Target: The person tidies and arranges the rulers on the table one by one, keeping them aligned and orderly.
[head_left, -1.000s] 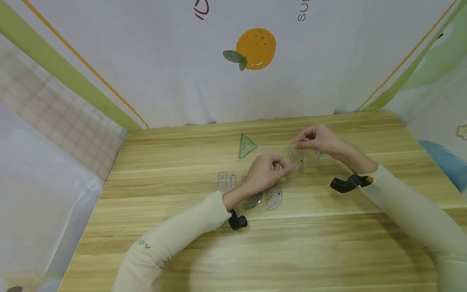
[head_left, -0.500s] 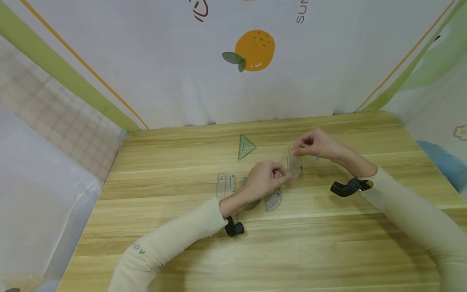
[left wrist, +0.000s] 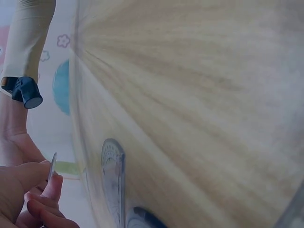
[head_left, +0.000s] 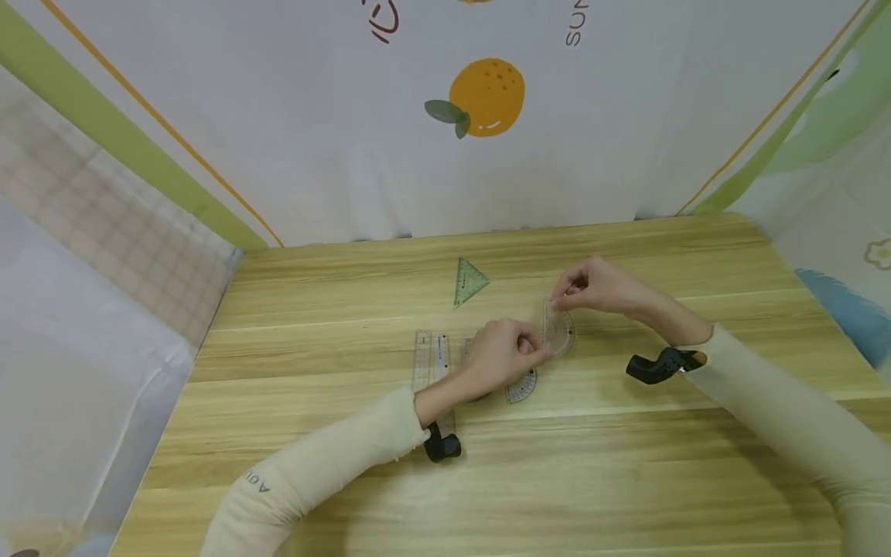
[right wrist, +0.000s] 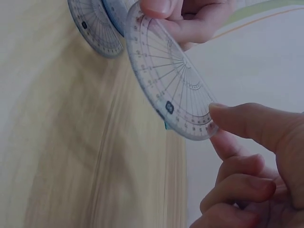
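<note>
Both hands hold one clear half-round protractor (head_left: 561, 334) above the table. My left hand (head_left: 500, 354) pinches its near corner between thumb and fingers. At the far corner, my right hand (head_left: 600, 288) pinches it with thumb and index finger. In the right wrist view the held protractor (right wrist: 173, 78) is tilted, its degree lines facing the camera. The left wrist view shows this protractor (left wrist: 52, 166) nearly edge-on. Another protractor (head_left: 522, 387) lies flat below my left hand, and a further one beside it is mostly hidden by that hand.
A green set square (head_left: 470, 283) lies farther back on the wooden table (head_left: 313, 309). Two clear rulers, a wider one (head_left: 421, 357) and a narrower one (head_left: 443, 352), lie side by side at the left, partly under my left forearm. A white curtain (head_left: 313, 139) hangs behind the table.
Both hands have come slightly nearer to me and to the left, with the protractor between them. A small thing seen beside my right hand earlier is now hidden behind it.
</note>
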A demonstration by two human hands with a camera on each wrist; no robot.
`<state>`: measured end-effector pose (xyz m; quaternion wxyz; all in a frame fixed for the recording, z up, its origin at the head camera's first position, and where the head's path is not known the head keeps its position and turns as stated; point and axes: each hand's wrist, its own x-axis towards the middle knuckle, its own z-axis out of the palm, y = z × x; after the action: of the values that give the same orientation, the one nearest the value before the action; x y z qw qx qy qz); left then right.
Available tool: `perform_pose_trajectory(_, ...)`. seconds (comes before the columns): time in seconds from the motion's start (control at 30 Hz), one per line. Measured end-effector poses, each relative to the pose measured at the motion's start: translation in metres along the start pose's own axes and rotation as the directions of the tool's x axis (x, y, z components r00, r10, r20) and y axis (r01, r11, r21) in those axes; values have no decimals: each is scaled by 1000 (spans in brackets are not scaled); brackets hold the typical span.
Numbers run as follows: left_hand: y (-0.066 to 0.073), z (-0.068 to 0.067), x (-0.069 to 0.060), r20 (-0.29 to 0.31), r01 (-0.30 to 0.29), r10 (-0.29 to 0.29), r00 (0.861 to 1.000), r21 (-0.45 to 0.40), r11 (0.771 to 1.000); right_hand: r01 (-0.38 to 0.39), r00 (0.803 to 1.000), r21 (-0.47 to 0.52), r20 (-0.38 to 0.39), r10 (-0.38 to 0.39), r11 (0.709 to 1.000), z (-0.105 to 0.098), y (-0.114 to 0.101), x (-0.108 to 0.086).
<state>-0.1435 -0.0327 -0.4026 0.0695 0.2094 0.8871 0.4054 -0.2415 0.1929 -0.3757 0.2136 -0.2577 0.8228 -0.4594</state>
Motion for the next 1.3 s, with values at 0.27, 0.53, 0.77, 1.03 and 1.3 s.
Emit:
perform_pose_trajectory(0.27,-2,2,-7,38,18,-18,999,-9,1000,7,1000,-38,8,-7,999,7,3,0)
perform_pose_trajectory(0.53,-4,5,-9,46,15,-12,999,-72,997,25,1000,-54,20,-24,998,9,6,-1)
perform_pose_trajectory(0.77,-2,7,-12,49,18,-16,999,-51,999,58,998,-57,34,-57,997,11,11,-2)
perform_pose_trajectory(1.03,-2,10,-17,64,7,-7,998,9,1000,58,995,-69,83,-52,996,17,14,-3)
perform_pose_trajectory(1.3,-2,12,-22,78,2,-7,997,72,997,5,992,-45,123,1,999,25,13,-3)
